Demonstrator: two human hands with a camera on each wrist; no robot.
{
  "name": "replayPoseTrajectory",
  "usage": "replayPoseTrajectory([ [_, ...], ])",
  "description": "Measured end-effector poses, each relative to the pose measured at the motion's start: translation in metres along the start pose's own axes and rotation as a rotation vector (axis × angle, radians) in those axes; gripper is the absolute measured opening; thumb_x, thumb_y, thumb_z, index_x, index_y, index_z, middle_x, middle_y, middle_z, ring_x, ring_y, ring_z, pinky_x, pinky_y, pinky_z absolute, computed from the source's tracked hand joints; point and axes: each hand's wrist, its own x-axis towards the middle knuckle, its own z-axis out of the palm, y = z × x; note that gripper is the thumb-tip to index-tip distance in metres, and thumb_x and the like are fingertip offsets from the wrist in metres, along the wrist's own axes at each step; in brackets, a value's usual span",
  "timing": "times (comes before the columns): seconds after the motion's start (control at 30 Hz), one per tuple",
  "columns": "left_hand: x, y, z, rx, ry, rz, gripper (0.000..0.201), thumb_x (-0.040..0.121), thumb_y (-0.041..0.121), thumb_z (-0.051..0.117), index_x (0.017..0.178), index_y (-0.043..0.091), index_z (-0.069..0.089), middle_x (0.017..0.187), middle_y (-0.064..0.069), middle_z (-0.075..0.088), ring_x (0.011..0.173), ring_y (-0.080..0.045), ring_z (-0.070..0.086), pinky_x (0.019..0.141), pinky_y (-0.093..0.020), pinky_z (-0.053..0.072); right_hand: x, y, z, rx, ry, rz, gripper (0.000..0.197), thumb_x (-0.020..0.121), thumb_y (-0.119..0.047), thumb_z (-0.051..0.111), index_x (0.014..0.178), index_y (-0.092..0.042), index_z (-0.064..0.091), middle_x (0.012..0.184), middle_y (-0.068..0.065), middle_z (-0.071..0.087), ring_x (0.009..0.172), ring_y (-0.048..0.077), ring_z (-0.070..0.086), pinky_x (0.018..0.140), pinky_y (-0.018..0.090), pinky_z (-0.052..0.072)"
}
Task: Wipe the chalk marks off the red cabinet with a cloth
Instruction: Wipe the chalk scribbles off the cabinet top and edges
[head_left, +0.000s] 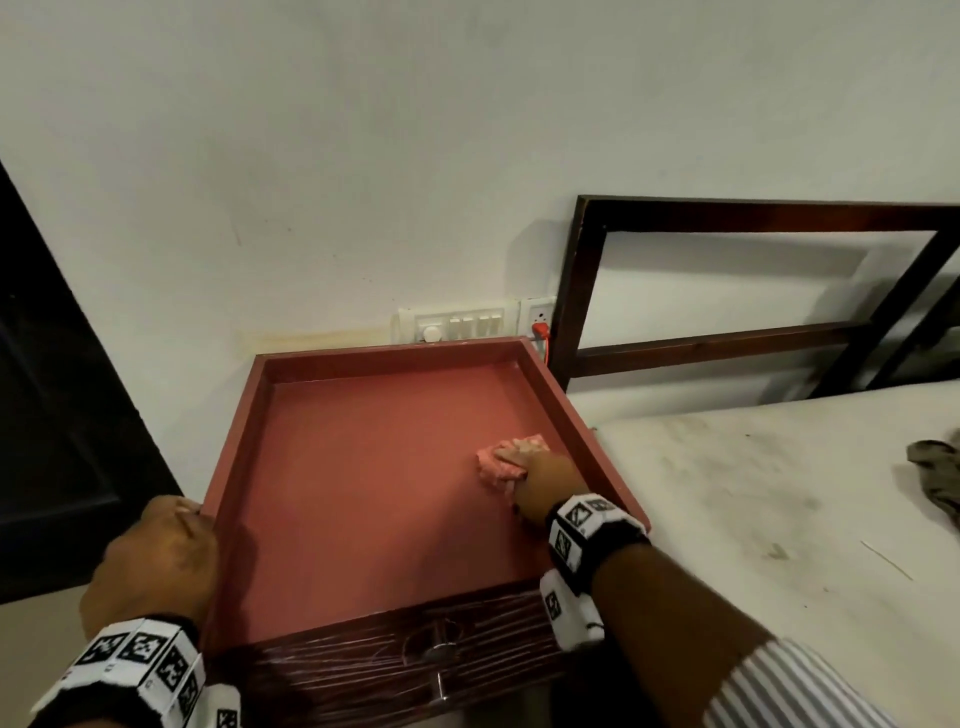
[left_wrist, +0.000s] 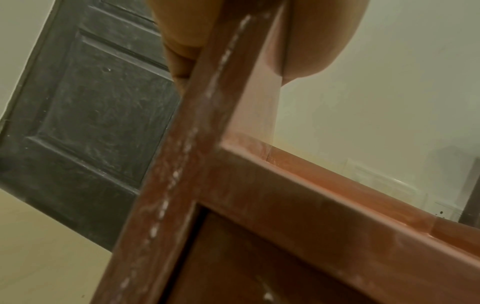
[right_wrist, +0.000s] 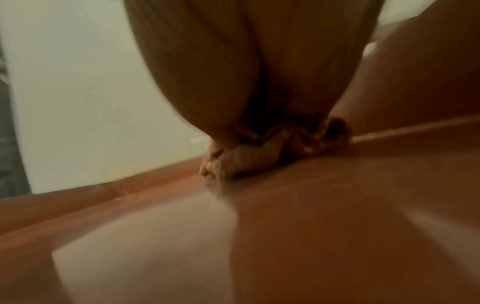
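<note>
Fingers of right hand (head_left: 540, 480) clutch cloth (head_left: 496, 467) on red cabinet (head_left: 363, 493) top; left hand (head_left: 161, 551) grips near-left corner. Risk: white streaks (left_wrist: 179, 164) below that grip may escape wiping.

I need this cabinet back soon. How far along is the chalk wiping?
Done: the cabinet top shows no white marks in the head view. In hand: the right hand holds the cloth down near the right rim while the left hand grips the front-left corner. Remaining: whitish streaks, possibly chalk, run along the left corner edge in the left wrist view.
</note>
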Motion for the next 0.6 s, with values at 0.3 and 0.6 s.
replayPoseTrajectory([
  [0.3,0.006,-0.008,0.005,0.078,-0.019,-0.037,0.021,0.094,0.045,0.044,0.097,0.030,0.059,0.085,-0.012,0.068,0.074,-0.038,0.067,0.079,-0.050,0.061,-0.041,0.025,0.006,0.098,0.019,0.093,0.047,0.094,-0.014,0.046,0.140,-0.022,0.052,0.152,0.000,0.041,0.144,0.020,0.032,0.117,0.026,0.018],
  [0.6,0.064,-0.069,0.068,0.086,0.003,0.085,0.026,0.088,0.043,0.054,0.086,0.019,0.065,0.065,-0.012,0.065,0.057,-0.038,0.066,0.059,-0.051,0.061,-0.164,0.046,-0.031,0.354,0.422,-0.014,0.051,0.082,0.003,0.070,0.114,-0.036,0.072,0.127,-0.024,0.058,0.113,-0.018,0.053,0.100,0.005,0.040],
])
